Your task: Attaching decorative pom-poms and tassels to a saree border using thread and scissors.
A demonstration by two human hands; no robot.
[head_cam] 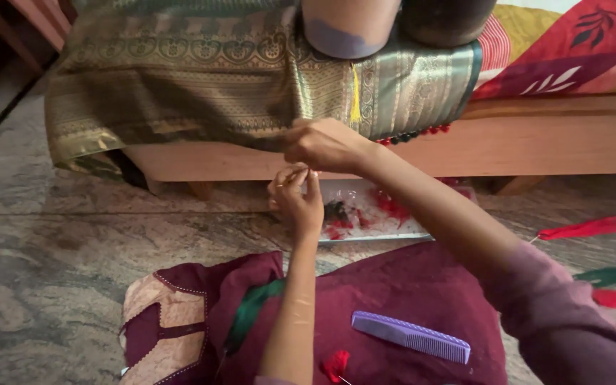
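1. Right hand [322, 145] pinched the hanging edge of the green-gold silk saree [201, 71] draped over the wooden cot [522, 142].
2. Left hand [295, 199] just below, fingertips closed on a fine thread, barely visible.
3. Step looked like knotting a tassel onto the edge; next move would need steady tension.
4. Lilac comb [411, 336] lay unused on the maroon cloth [408, 299].

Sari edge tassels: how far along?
Done: red and dark bead tassels hang along part of the green-gold woven sari's edge. In hand: left hand and right hand pinch at the edge. Left: loose red thread tassel lies on the floor.
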